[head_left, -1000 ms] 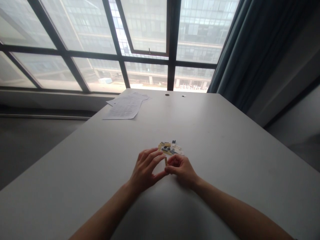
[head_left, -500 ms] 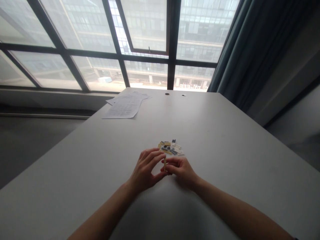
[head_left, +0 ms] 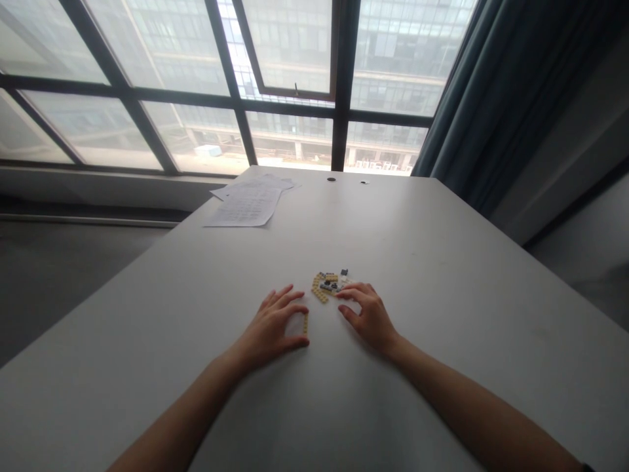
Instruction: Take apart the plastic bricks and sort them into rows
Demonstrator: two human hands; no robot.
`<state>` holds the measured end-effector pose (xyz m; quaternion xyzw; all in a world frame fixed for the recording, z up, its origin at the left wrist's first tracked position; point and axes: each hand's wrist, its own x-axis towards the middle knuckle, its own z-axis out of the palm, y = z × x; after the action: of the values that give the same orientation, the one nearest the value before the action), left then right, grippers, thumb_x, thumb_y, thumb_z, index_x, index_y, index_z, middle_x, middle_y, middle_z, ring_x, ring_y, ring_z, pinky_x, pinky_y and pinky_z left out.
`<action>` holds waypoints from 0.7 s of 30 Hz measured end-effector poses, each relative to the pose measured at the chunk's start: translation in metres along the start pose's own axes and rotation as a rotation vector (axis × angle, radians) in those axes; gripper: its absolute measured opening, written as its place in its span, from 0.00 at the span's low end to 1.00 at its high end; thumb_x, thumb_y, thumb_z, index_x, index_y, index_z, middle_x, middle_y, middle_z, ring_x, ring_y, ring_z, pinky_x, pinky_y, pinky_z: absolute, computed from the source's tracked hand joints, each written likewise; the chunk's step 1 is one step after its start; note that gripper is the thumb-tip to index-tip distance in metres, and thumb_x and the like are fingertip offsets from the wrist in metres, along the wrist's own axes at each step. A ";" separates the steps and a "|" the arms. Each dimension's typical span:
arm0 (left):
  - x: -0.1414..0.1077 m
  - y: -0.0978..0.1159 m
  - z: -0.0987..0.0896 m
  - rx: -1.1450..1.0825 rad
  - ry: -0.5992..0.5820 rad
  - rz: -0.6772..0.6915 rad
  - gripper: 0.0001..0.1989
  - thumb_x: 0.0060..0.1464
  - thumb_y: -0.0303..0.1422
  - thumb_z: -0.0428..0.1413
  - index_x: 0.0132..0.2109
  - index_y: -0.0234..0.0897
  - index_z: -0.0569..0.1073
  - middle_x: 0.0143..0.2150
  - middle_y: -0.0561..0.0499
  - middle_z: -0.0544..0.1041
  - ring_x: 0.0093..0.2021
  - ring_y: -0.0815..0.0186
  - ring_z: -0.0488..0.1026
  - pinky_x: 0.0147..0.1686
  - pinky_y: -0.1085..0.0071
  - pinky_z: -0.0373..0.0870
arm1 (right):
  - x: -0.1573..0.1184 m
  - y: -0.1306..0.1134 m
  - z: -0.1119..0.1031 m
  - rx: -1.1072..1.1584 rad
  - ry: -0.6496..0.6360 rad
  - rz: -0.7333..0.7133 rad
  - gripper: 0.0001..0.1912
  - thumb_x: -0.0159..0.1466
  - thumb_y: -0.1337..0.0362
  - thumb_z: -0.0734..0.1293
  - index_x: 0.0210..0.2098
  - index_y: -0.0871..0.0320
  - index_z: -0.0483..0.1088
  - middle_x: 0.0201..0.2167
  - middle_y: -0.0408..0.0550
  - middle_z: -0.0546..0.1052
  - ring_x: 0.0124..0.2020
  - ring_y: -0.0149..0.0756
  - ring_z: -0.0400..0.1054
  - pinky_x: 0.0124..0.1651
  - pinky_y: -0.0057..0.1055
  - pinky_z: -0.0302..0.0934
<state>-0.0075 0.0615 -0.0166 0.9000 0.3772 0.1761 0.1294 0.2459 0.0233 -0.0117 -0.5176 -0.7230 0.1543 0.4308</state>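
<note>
My left hand (head_left: 275, 326) grips a narrow yellow toy brick strip (head_left: 305, 323) by its two ends, between thumb and index finger; the other fingers are spread. My right hand (head_left: 367, 316) is at the near right side of a small pile of toy bricks, thumb and fingers apart, with nothing visible between them. In that pile lie yellow bricks (head_left: 316, 287), dark grey bricks (head_left: 326, 285) and white ones (head_left: 346, 279), the latter partly hidden behind my right fingers. A single dark brick (head_left: 344, 271) lies at the pile's far edge.
A white table (head_left: 393, 242) carries everything. Several printed sheets (head_left: 246, 206) lie overlapping at its far left. Two small round fittings, one a dark disc (head_left: 331, 179), sit near the far edge. Beyond stand a window and a dark blue curtain (head_left: 457, 124).
My hands have moved apart. The left went leftward with the yellow brick strip; the right let go of it and moved up and right to the pile.
</note>
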 end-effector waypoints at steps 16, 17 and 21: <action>0.001 0.004 0.002 0.024 0.012 0.002 0.22 0.48 0.44 0.60 0.50 0.44 0.72 0.60 0.44 0.68 0.65 0.48 0.56 0.62 0.43 0.47 | 0.042 0.021 -0.018 -0.384 -0.379 -0.235 0.21 0.56 0.77 0.69 0.43 0.46 0.75 0.57 0.46 0.67 0.60 0.45 0.54 0.58 0.48 0.52; 0.000 0.004 0.002 0.024 0.008 -0.001 0.22 0.48 0.45 0.60 0.50 0.44 0.72 0.60 0.45 0.68 0.65 0.48 0.55 0.62 0.42 0.47 | 0.045 0.022 -0.017 -0.390 -0.399 -0.250 0.21 0.56 0.77 0.68 0.42 0.46 0.75 0.57 0.46 0.67 0.61 0.45 0.54 0.59 0.49 0.51; -0.001 0.003 0.003 0.019 0.009 -0.003 0.22 0.48 0.45 0.60 0.50 0.44 0.71 0.60 0.45 0.68 0.65 0.48 0.54 0.62 0.43 0.47 | 0.050 0.025 -0.011 -0.394 -0.406 -0.251 0.16 0.57 0.75 0.69 0.39 0.47 0.76 0.56 0.46 0.68 0.61 0.46 0.54 0.59 0.50 0.51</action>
<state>-0.0047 0.0587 -0.0189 0.8998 0.3808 0.1764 0.1192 0.2650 0.0759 0.0010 -0.4565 -0.8685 0.0570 0.1845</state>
